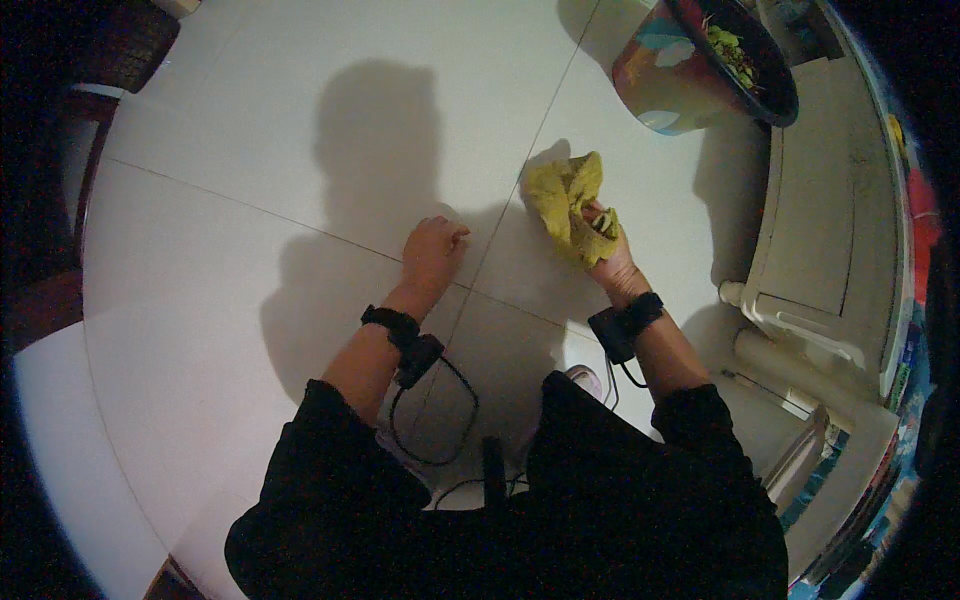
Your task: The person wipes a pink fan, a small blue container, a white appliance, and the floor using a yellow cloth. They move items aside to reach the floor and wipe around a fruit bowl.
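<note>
A crumpled yellow cloth (564,196) is held in my right hand (616,264), which shows at its lower right edge. Small dark and pale bits, too unclear to name, show in a fold of the cloth by the fingers. My left hand (435,247) is over the tiled floor (225,247), to the left of the cloth, with its fingers loosely curled and nothing seen in it. A black strap with a small device and a cable sits on each wrist.
A patterned bin with a black rim (784,112) stands at the upper right, with green leafy scraps inside. Pale cabinet furniture (810,195) lines the right side. Dark furniture (127,45) stands at the upper left. A shoe (585,381) shows near my knees.
</note>
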`<action>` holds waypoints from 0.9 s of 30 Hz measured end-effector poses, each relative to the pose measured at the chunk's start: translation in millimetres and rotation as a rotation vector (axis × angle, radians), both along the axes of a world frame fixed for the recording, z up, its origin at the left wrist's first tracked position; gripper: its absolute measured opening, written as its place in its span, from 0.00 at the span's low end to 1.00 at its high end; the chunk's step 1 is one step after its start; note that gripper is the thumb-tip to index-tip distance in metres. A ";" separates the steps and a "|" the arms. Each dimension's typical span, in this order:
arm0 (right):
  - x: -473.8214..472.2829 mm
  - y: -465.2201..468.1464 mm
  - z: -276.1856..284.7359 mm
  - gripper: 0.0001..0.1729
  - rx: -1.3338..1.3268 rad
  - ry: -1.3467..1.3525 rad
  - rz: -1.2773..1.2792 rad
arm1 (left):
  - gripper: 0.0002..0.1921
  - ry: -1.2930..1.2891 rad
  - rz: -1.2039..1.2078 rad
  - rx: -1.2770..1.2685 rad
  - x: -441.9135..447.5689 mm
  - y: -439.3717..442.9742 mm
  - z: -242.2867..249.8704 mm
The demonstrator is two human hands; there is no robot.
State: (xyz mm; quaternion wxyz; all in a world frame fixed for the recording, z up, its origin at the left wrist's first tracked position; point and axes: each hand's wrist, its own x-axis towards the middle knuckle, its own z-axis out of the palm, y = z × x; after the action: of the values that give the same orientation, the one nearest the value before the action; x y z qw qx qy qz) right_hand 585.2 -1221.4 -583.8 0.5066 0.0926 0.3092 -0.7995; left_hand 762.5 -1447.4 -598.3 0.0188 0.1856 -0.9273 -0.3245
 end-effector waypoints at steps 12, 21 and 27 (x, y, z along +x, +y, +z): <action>-12.1 57.3 -34.1 0.29 1.270 1.874 0.064 | 0.14 0.074 0.055 -0.042 -19.8 11.4 -28.8; -11.8 65.8 -51.3 0.30 1.277 1.886 0.022 | 0.08 0.255 -0.035 -0.134 -27.5 4.7 -42.0; -16.0 64.7 -53.2 0.28 1.266 1.934 -0.002 | 0.05 0.176 -0.141 -0.234 -43.2 3.2 -44.9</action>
State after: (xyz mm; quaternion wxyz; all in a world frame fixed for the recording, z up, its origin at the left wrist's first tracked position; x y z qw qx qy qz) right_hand 569.2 -1156.7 -637.0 -0.0795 -0.3207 0.9132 -0.2385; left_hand 719.3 -1444.2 -643.1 0.0988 0.0876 -0.9642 -0.2301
